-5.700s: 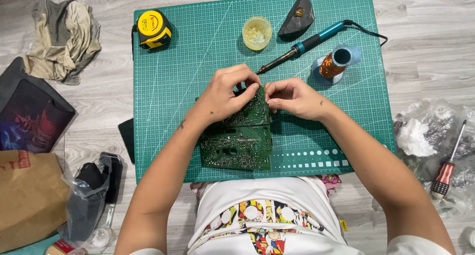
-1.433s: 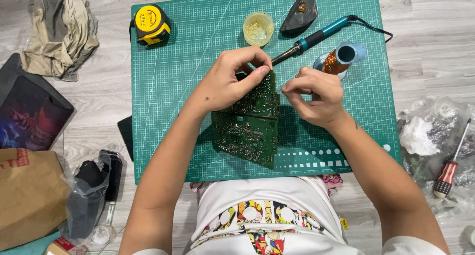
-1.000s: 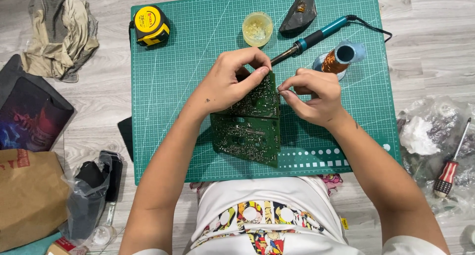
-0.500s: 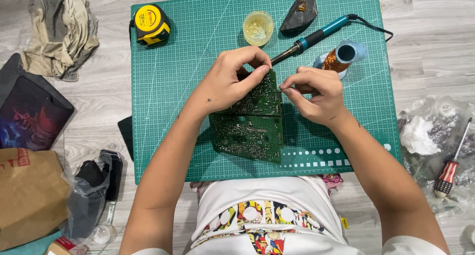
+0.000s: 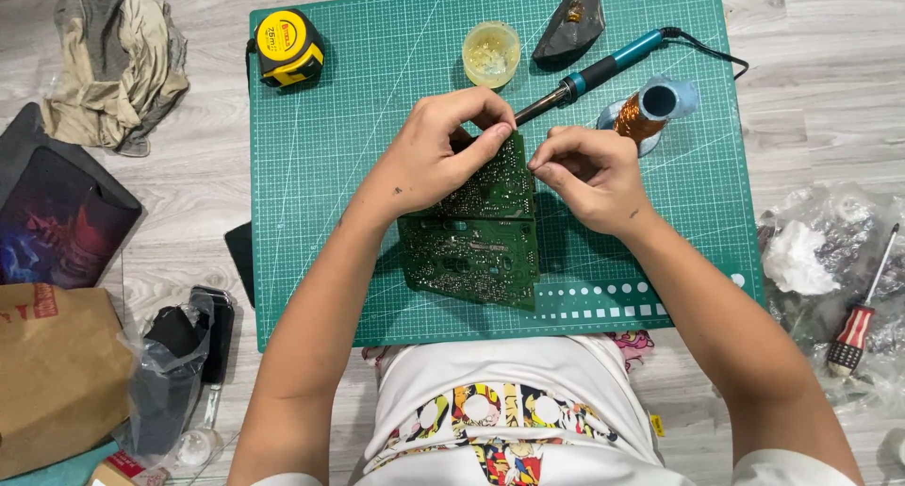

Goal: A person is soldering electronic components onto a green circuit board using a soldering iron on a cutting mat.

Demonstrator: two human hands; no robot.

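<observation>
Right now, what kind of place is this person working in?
It looks like a home electronics repair spot set up on a wooden floor. A green cutting mat holds a soldering iron and a spool of copper wire, and both hands hold a green circuit board.

The board [image 5: 476,236] is tipped up now, its far edge lifted off the mat [image 5: 330,165] where it lay flat seconds ago. The left hand [image 5: 438,151] has slid up to clamp the top edge. The right hand [image 5: 589,175] has come off the board, fingertips pinched at its upper right corner.
</observation>
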